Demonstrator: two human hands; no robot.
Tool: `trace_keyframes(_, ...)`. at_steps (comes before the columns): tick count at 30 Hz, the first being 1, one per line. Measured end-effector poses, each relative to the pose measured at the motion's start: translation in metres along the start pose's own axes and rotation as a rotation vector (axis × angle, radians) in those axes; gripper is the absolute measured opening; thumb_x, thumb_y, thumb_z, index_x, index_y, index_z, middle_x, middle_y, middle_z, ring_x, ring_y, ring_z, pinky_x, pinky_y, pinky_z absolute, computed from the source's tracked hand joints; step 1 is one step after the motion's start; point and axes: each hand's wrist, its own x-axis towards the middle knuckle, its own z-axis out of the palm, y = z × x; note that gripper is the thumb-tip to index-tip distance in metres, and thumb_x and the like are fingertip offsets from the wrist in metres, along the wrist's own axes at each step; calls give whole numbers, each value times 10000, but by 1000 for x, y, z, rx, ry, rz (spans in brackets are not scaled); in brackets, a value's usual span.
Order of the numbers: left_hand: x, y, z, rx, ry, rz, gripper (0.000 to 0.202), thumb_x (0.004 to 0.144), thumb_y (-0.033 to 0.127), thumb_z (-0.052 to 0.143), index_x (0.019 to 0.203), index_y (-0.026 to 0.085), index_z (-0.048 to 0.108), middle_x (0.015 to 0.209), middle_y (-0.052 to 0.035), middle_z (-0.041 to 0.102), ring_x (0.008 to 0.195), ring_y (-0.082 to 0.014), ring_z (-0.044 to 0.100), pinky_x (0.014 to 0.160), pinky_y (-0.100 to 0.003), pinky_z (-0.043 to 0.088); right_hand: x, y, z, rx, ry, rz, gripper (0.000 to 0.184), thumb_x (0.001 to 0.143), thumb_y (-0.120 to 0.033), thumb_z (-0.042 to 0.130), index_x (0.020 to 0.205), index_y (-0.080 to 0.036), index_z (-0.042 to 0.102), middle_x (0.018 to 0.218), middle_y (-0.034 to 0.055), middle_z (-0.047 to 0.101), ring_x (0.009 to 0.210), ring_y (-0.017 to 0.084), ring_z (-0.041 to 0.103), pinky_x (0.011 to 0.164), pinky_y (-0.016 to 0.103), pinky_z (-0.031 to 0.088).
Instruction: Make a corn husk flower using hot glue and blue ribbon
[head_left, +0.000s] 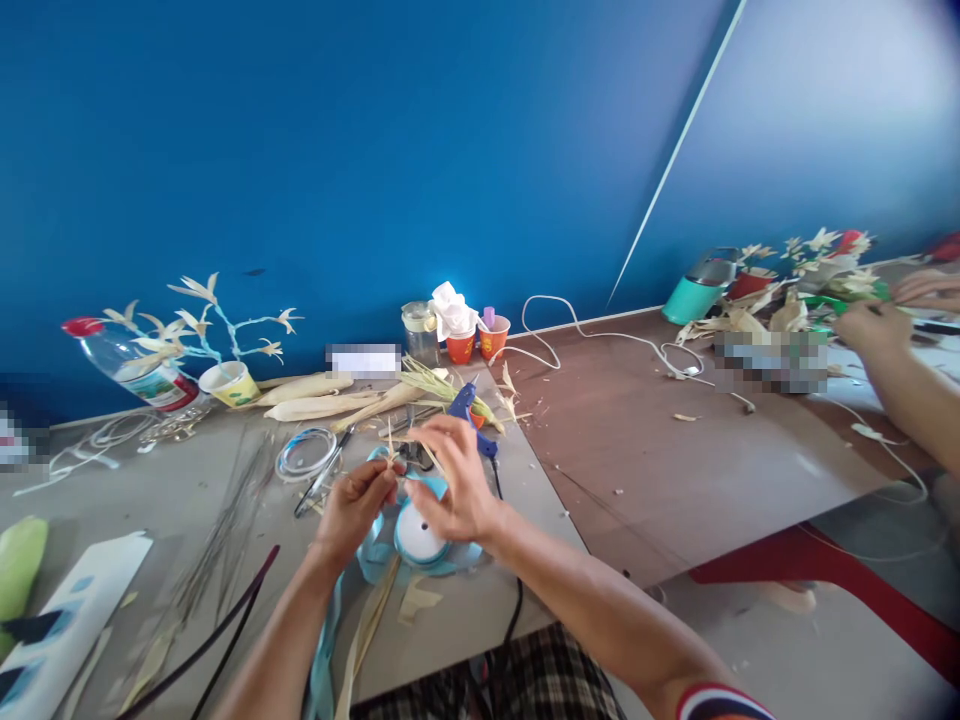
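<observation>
My left hand [361,500] pinches a small pale corn husk flower [390,453] at its base, petals pointing up. Close to its right, my right hand [459,482] is open, fingers curved and apart from the thumb. A thin pale strip shows beside its palm; I cannot tell whether the hand touches it. Below the hands lies a spool of light blue ribbon [421,535], its loose ribbon [324,640] hanging toward the table's front. A blue glue gun [471,408] lies just beyond my right hand. Left of the hands are a coil of wire [306,455] and scissors [322,480].
Corn husks [311,405] lie along the wall, near a yellow cup [229,383] of husk flowers and a leaning plastic bottle [142,365]. Thin wires [232,510] and a power strip [75,610] are at left. Another person's hand [877,330] works at far right.
</observation>
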Motion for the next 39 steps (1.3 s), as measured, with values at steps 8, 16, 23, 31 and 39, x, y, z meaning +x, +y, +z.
trace_keyframes(8,5,0,-6,-384,51,-26,226,699,348,691,790,142,668,569,8,567,513,-85,483,473,-201,365,4,11,5,224,-47,288,154,829,-201,462,892,-172,599,805,55,572,734,156,530,684,280,426)
trace_keyframes(16,5,4,-12,-636,90,-57,173,679,308,730,759,167,669,575,24,574,589,-103,556,672,-261,491,-2,-3,12,347,-472,255,153,826,-229,527,731,-176,634,707,25,602,659,131,536,615,231,384)
trace_keyframes(23,6,0,-9,-694,67,-57,156,665,266,750,750,157,678,571,4,598,619,-121,590,632,-244,490,-7,-3,17,327,-560,327,121,784,-269,606,843,-182,665,705,-6,616,594,92,508,566,187,363)
trace_keyframes(31,7,-8,-8,-690,-5,2,103,715,241,707,795,179,685,548,32,571,506,-66,520,536,-198,445,-8,0,20,368,-586,407,109,740,-192,578,639,-158,601,602,-30,570,573,80,492,549,175,345)
trace_keyframes(39,5,-8,-7,-659,-58,-5,125,704,234,715,820,191,701,682,3,643,490,-60,502,539,-218,443,-6,6,18,486,-599,512,183,757,-226,540,596,-143,560,525,-44,485,504,68,419,489,186,307)
